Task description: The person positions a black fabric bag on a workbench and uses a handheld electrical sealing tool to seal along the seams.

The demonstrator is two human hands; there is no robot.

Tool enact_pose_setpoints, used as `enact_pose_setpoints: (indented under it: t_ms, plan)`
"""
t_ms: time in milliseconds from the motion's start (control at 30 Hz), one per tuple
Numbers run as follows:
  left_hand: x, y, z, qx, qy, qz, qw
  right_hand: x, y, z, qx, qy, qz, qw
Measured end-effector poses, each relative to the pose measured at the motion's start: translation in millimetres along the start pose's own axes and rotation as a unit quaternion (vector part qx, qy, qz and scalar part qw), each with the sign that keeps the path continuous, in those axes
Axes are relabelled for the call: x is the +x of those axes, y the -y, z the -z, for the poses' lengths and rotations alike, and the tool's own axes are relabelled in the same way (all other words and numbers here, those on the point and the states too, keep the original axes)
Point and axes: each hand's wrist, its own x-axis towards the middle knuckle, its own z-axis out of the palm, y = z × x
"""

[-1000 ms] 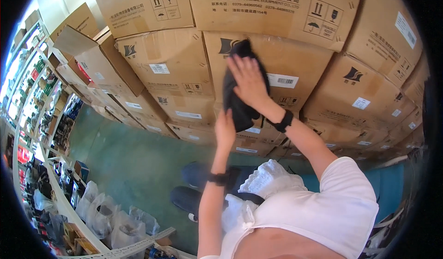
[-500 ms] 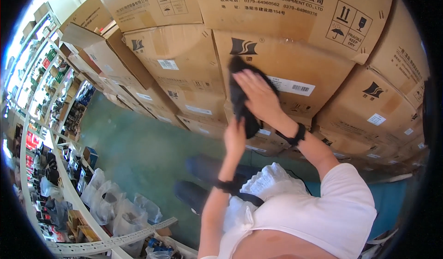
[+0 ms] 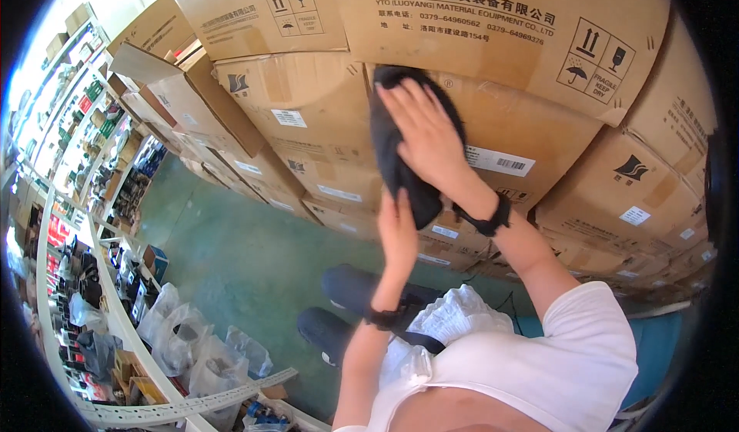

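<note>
Your right hand (image 3: pixel 431 140) lies over the black fabric item (image 3: pixel 387 143), its fingers nearly straight and laid flat on it without curling round. Your left hand (image 3: pixel 398 230) has its fingers extended up at the item's lower end; whether they pinch it cannot be told from here. The item is upright before a cardboard box (image 3: pixel 531 128) in the stack. Beyond your left arm, clear plastic bags (image 3: pixel 181 336) sit by the shelving (image 3: pixel 115 309).
</note>
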Motion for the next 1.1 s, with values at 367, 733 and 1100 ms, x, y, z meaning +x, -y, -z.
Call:
enact_pose_setpoints:
  t_ms: [367,733,1100]
  plan:
    - [3,32,17,0.002,-0.022,-0.014,1.0,-14,2,-2,0.042,0.037,0.009,0.998]
    - [-44,42,-58,0.112,0.212,-0.092,0.966,-194,-77,38,-0.218,-0.013,-0.146,0.965]
    - [-47,87,-7,0.143,0.099,0.115,0.978,-131,-16,-45,-0.118,0.233,-0.141,0.955]
